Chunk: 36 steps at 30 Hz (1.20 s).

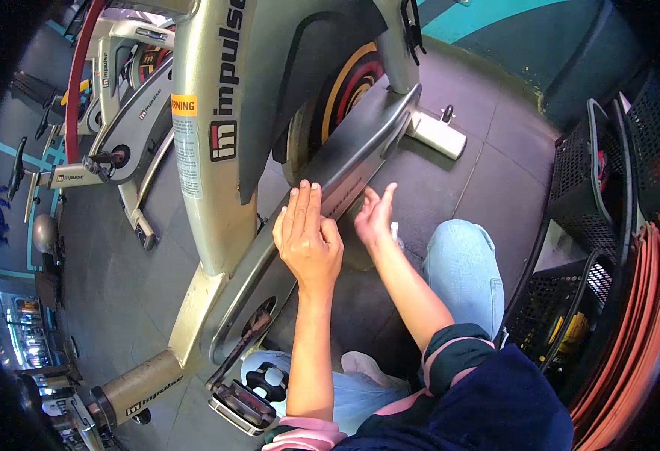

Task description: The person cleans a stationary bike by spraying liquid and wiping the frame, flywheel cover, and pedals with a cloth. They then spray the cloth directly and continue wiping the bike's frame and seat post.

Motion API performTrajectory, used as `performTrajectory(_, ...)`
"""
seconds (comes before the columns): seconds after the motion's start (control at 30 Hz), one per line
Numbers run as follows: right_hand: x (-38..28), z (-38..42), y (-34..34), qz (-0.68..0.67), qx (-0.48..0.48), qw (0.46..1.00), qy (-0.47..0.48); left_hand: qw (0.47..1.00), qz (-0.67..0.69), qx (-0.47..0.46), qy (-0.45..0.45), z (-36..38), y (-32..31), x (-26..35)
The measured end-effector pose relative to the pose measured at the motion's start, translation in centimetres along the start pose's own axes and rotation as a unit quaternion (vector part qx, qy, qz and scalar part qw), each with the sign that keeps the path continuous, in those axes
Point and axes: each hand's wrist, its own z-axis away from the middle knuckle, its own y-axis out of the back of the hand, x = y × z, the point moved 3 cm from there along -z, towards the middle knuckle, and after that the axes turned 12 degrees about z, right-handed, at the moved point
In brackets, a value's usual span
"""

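Note:
An exercise bike (pixel 210 143) with a silver frame and "impulse" lettering stands in front of me. My left hand (pixel 307 237) is raised before its dark lower beam (pixel 337 177), back towards me, fingers extended and nearly together, with nothing seen in it. To its right, my right hand (pixel 376 216) has its fingers and thumb spread, palm turned towards the left hand, and holds nothing visible. The two hands are apart. Whether either one touches the beam I cannot tell. Below the hands is the bike's pedal (pixel 243 407) on its crank.
Black perforated baskets (pixel 576 180) stand on the right, one holding a yellow item (pixel 568 332). Orange-red sheets (pixel 631 331) are stacked upright beside them. Another exercise bike (pixel 146 105) is at the upper left. My bent knee (pixel 461 263) is right of my hands.

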Motion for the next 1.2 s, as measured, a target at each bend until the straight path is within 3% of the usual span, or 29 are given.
performTrajectory(0.07, 1.3, 0.3, -0.4, 0.003, 0.012, 0.999, 0.043, 1.000, -0.002, -0.001, 0.002, 0.1, -0.1, 0.0)
performTrajectory(0.13, 6.3, 0.4, 0.9, 0.005, 0.011, 1.000, 0.011, 1.000, -0.004, -0.002, 0.001, 0.0, -0.2, -0.1)
performTrajectory(0.2, 13.7, 0.5, 3.0, -0.043, -0.096, 0.989, -0.102, 1.000, -0.008, 0.003, 0.000, 0.0, -0.2, -0.1)
performTrajectory(0.27, 9.0, 9.9, -2.0, 0.126, -0.160, 0.979, 0.021, 1.000, -0.007, 0.001, 0.001, 0.1, -0.2, 0.1)
performTrajectory(0.4, 10.6, 10.8, -1.3, 0.185, -0.140, 0.972, -0.023, 1.000, -0.001, -0.007, 0.002, 0.0, 0.1, 0.1)
performTrajectory(0.47, 11.8, 7.9, 0.2, -0.033, -0.120, 0.979, -0.159, 1.000, 0.005, -0.007, 0.001, -0.1, 0.3, 0.2)
performTrajectory(0.5, 11.2, 7.2, 0.6, -0.017, -0.070, 0.987, -0.146, 1.000, 0.010, -0.014, 0.009, -0.1, 0.4, 0.2)
performTrajectory(0.53, 8.0, 7.9, -0.5, -0.013, -0.098, 0.993, -0.067, 0.999, 0.017, -0.021, 0.019, -0.1, 0.4, 0.3)
performTrajectory(0.6, 2.8, 10.9, -3.5, 0.090, 0.016, 0.996, 0.010, 0.999, 0.021, -0.018, 0.020, -0.1, 0.5, 0.5)
performTrajectory(0.63, 2.1, 11.6, -4.1, 0.090, 0.015, 0.996, 0.014, 0.999, 0.024, -0.024, 0.029, -0.1, 0.6, 0.6)
performTrajectory(0.7, 0.8, 12.9, -5.9, 0.266, -0.111, 0.929, 0.231, 0.997, 0.036, -0.041, 0.047, -0.1, 0.7, 0.5)
performTrajectory(0.73, 1.3, 12.5, -6.2, 0.411, -0.069, 0.853, 0.313, 0.997, 0.037, -0.039, 0.046, -0.1, 0.9, 0.5)
performTrajectory(0.83, 2.3, 10.7, -6.1, 0.438, -0.069, 0.829, 0.340, 0.995, 0.056, -0.065, 0.056, -0.1, 1.0, 0.2)
performTrajectory(0.9, 2.2, 8.8, -5.8, 0.494, -0.004, 0.747, 0.444, 0.995, 0.051, -0.066, 0.051, -0.2, 0.9, 0.1)
performTrajectory(0.93, -0.2, 8.8, -6.8, 0.413, 0.007, 0.808, 0.421, 0.996, 0.047, -0.065, 0.048, -0.1, 0.9, 0.2)
performTrajectory(1.0, -3.3, 6.3, -7.2, 0.380, 0.047, 0.813, 0.439, 0.996, 0.042, -0.070, 0.048, -0.2, 0.9, 0.6)
performTrajectory(1.13, -9.3, 2.8, -7.5, 0.407, 0.135, 0.749, 0.505, 0.997, 0.029, -0.058, 0.041, -0.1, 0.6, 0.4)
performTrajectory(1.2, -11.0, 1.9, -7.4, 0.391, 0.152, 0.780, 0.464, 0.998, 0.029, -0.055, 0.034, 0.0, 0.6, 0.4)
